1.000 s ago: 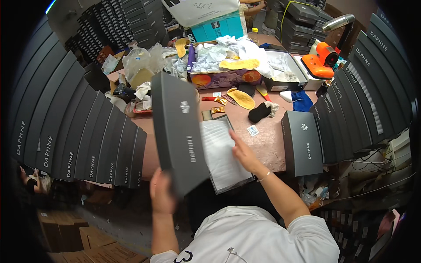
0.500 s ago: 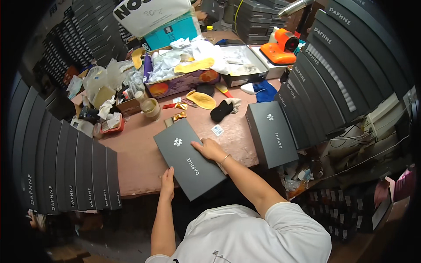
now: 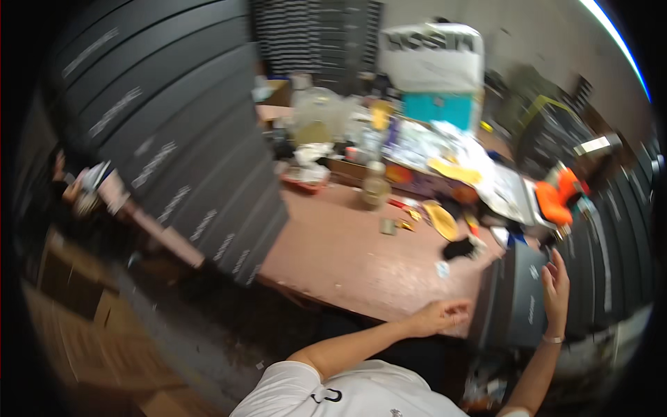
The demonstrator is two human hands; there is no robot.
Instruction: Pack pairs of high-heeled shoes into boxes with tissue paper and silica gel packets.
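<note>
A dark grey shoe box (image 3: pixel 517 302) with a small pale emblem sits at the right end of the reddish-brown table (image 3: pixel 347 257). My right hand (image 3: pixel 556 283) lies against the box's right edge, fingers stretched up along it. My left hand (image 3: pixel 442 316) hovers at the table's front edge just left of the box, fingers half curled, holding nothing. The picture is blurred by motion.
A tall slanting stack of dark shoe boxes (image 3: pixel 167 132) fills the left. Insoles (image 3: pixel 442 220), a small black item (image 3: pixel 456 248), a jar (image 3: pixel 375 186), crumpled paper and an orange tool (image 3: pixel 556 198) clutter the table's far side. More boxes (image 3: pixel 611 229) line the right; brown cartons (image 3: pixel 69 292) lie at lower left.
The view has swung left and tilted. The box that lay in front of me under both hands is now at the right, and my left hand has come off it.
</note>
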